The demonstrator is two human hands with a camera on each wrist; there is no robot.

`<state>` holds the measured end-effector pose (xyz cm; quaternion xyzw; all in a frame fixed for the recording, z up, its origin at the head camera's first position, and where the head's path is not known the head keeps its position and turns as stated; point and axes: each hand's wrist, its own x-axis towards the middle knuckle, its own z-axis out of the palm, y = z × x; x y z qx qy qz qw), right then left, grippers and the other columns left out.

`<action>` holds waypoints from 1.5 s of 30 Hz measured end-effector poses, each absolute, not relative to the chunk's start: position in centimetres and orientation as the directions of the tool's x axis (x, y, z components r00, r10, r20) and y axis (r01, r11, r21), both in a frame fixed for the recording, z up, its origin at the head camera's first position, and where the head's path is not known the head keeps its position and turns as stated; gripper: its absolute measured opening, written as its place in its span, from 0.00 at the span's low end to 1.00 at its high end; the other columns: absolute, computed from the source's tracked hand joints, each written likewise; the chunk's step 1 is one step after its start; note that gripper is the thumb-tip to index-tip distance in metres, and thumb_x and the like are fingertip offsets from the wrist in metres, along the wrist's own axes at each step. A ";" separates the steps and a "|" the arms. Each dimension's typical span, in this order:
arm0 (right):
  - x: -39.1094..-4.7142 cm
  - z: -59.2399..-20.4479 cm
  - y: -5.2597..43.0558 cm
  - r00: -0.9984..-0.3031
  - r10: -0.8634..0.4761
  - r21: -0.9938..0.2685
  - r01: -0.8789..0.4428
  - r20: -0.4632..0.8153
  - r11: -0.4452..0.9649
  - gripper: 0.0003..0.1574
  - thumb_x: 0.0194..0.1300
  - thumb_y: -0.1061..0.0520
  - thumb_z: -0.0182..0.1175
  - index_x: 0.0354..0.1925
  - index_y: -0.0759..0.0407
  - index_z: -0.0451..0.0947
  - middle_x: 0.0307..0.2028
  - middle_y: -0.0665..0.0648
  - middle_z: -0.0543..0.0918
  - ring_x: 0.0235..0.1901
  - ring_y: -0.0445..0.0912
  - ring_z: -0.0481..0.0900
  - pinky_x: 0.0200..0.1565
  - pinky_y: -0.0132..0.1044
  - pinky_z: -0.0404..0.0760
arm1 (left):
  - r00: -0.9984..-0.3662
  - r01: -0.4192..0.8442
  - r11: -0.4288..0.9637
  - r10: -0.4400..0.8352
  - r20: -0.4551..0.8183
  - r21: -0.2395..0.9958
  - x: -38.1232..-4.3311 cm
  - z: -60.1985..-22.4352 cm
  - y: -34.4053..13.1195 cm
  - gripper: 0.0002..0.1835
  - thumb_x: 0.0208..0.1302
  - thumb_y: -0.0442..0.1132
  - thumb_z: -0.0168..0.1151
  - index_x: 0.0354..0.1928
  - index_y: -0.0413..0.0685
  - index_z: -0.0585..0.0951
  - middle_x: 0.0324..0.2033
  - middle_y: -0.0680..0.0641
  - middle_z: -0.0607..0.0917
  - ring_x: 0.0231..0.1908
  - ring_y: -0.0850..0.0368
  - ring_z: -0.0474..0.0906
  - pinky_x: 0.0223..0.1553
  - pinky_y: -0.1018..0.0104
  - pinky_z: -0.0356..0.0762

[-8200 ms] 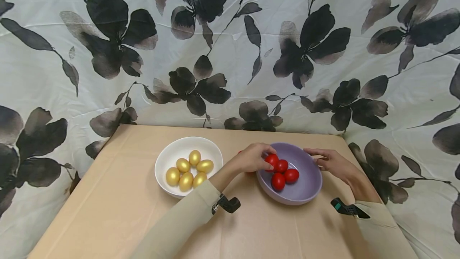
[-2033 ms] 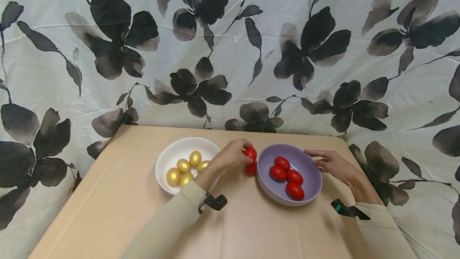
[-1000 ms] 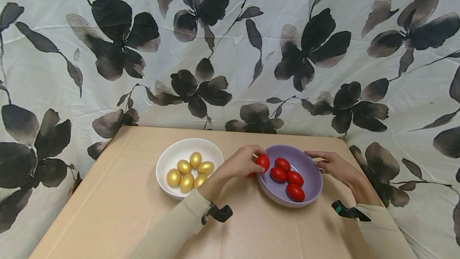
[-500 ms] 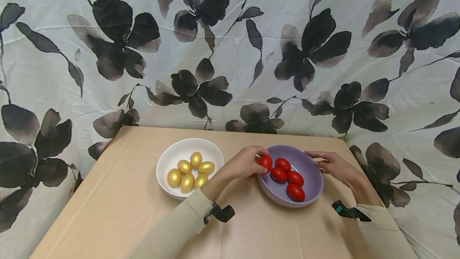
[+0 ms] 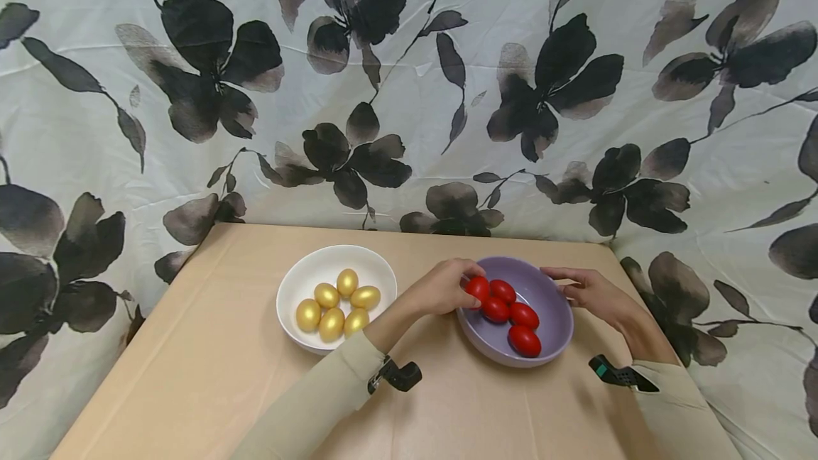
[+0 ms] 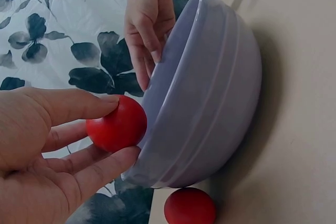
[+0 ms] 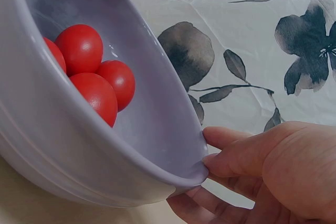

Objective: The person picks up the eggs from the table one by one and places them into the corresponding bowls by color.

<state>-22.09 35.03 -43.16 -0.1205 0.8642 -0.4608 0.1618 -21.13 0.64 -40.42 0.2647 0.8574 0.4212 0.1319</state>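
Observation:
My left hand (image 5: 441, 288) pinches a red egg (image 6: 118, 124) between thumb and fingers, at the left rim of the purple bowl (image 5: 556, 336). Several red eggs (image 5: 525, 341) lie together inside this bowl. On the right side, my right hand (image 5: 594, 293) holds the bowl's rim, with thumb and fingertips at its edge in the right wrist view. Another red egg (image 6: 190, 206) rests on the table against the bowl's outer wall; in the head view my left hand mostly hides it.
A white bowl (image 5: 290, 325) with several gold eggs (image 5: 331, 325) stands to the left, partly behind my left forearm. Both bowls are on a tan-covered table (image 5: 211, 375). A white cloth with dark flowers (image 5: 447, 105) hangs behind and around the table.
Earlier, my left hand put a red egg in the purple bowl, went back left and picked up another. It has since carried that egg right, over the bowl's rim. My right hand stays put.

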 end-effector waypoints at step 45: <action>-21.8 -43.0 34.9 -0.913 -0.368 -0.843 -0.052 -0.178 0.536 0.31 0.73 0.66 0.54 0.73 0.62 0.67 0.71 0.73 0.67 0.64 0.71 0.72 0.57 0.58 0.81 | -0.667 0.494 0.493 0.743 -0.052 0.716 -22.1 -42.0 4.0 0.24 0.57 0.34 0.76 0.57 0.44 0.83 0.50 0.51 0.85 0.47 0.62 0.76 0.49 0.78 0.76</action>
